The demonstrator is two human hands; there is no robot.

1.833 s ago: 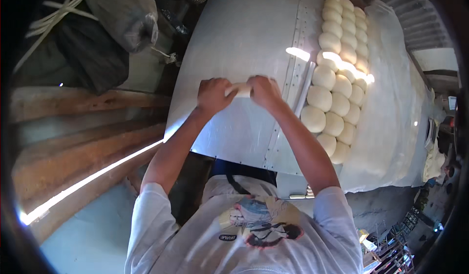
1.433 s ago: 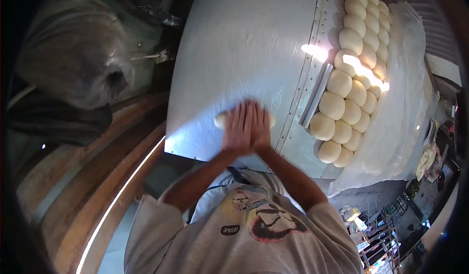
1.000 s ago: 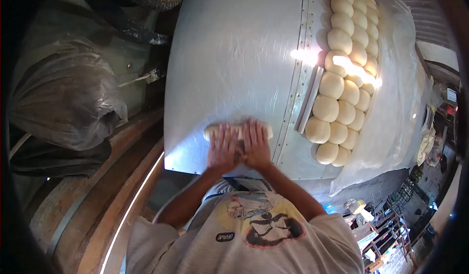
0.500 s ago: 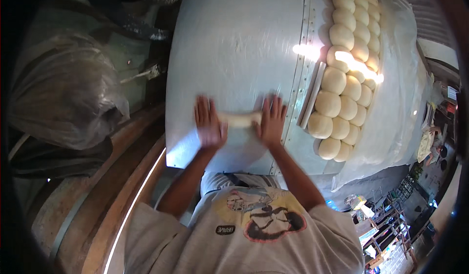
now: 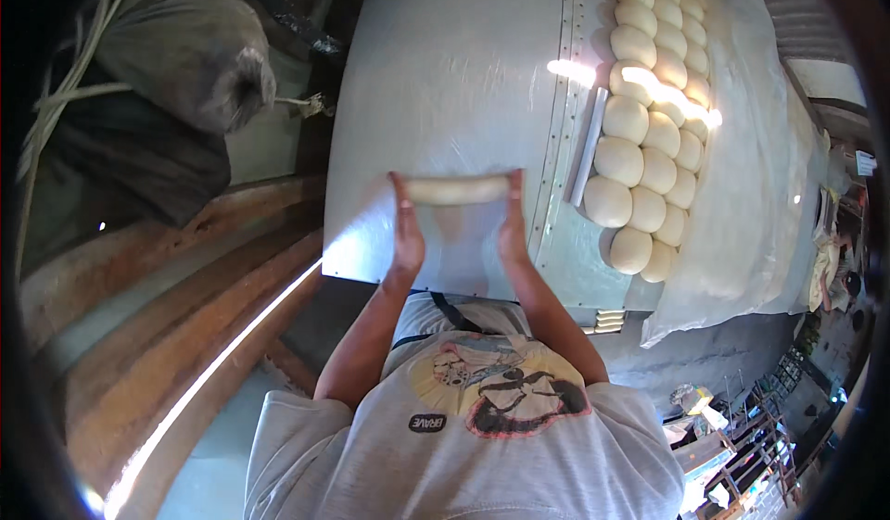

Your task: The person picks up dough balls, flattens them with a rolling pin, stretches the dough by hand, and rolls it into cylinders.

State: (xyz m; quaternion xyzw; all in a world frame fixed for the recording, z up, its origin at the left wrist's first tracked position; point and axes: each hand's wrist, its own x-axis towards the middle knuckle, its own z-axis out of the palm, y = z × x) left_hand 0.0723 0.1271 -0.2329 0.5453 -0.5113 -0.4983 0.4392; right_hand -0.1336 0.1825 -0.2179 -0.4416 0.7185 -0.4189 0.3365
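Observation:
A pale dough log (image 5: 459, 192) lies crosswise near the front of the metal-topped table (image 5: 445, 84). At its left end my left hand (image 5: 408, 228) stands on edge, fingers straight and palm turned inward. My right hand (image 5: 514, 223) mirrors it at the right end. The log spans the gap between both hands, touching them near the fingertips; slight blur hides exactly how the fingertips meet it. Rows of round dough balls (image 5: 619, 158) sit close together on the table's right side. A thin straight bar (image 5: 589, 147) lies between them and my right hand.
Clear plastic sheeting (image 5: 742, 205) spreads beyond the dough balls. Off the table's left edge are a tied grey bag (image 5: 195, 47) and curved wooden beams (image 5: 185, 270). Small pale pieces (image 5: 610, 321) show below the front edge. Another person (image 5: 848, 279) is at the far right.
My hands have turned from palms-down and spread to upright at the log's ends. The log looks longer and more evenly shaped. The whole view has shifted.

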